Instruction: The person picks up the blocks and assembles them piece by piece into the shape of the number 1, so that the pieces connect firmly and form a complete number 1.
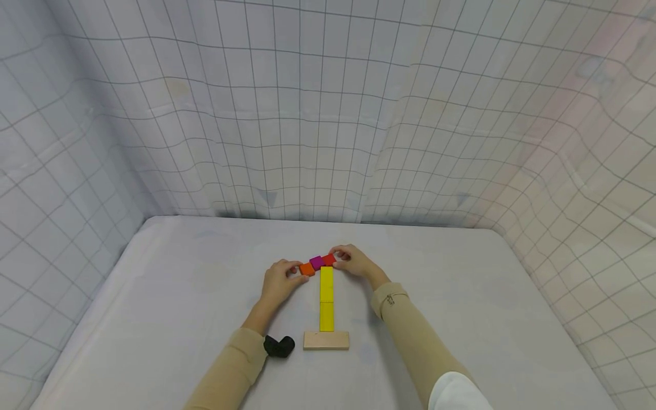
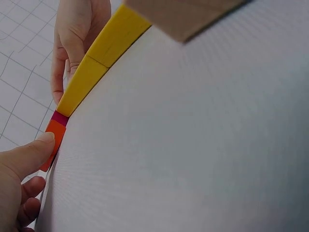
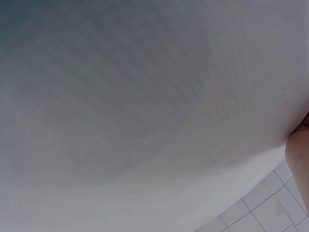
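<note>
In the head view, my left hand (image 1: 278, 282) pinches an orange block (image 1: 307, 269) between thumb and fingers; its thumb lies on that block in the left wrist view. My right hand (image 1: 355, 262) has thumb and forefinger at two sides of a red block (image 1: 329, 259). Between these two sits a purple block (image 1: 317, 262), making a slanted row of three. Below the row, two long yellow blocks (image 1: 326, 285) stand end to end in a line towards me. A plain wooden block (image 1: 326, 340) lies crosswise at their near end.
White cloth covers the table (image 1: 205, 307). Gridded white curtains (image 1: 318, 114) hang behind it and along both sides. A small black bent object (image 1: 279, 347) shows beside the left sleeve. The right wrist view holds mostly cloth, with a bit of the hand (image 3: 298, 152) at its edge.
</note>
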Motion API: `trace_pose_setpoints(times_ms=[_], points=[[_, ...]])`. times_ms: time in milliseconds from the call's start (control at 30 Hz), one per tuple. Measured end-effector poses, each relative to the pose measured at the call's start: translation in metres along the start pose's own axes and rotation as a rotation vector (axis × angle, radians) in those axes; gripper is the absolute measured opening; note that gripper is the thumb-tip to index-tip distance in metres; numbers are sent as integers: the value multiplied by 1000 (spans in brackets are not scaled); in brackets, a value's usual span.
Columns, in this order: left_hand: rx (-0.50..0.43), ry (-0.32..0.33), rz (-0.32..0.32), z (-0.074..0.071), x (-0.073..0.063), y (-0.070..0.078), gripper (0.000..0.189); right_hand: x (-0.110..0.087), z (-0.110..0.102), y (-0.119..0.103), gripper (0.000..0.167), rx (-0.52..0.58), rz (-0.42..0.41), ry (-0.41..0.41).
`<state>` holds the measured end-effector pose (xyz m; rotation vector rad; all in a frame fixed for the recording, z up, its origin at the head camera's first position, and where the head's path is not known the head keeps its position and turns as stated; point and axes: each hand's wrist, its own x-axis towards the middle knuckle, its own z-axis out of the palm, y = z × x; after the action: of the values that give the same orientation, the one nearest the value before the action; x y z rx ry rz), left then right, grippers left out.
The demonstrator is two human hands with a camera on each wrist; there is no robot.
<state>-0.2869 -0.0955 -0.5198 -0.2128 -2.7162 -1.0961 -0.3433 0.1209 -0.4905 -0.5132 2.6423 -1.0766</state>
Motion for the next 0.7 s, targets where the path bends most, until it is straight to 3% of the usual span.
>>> trace_pose_setpoints(times_ms=[700], points=[[13, 3, 1, -2, -1, 4, 37, 0, 1, 1, 29, -9, -11, 1]])
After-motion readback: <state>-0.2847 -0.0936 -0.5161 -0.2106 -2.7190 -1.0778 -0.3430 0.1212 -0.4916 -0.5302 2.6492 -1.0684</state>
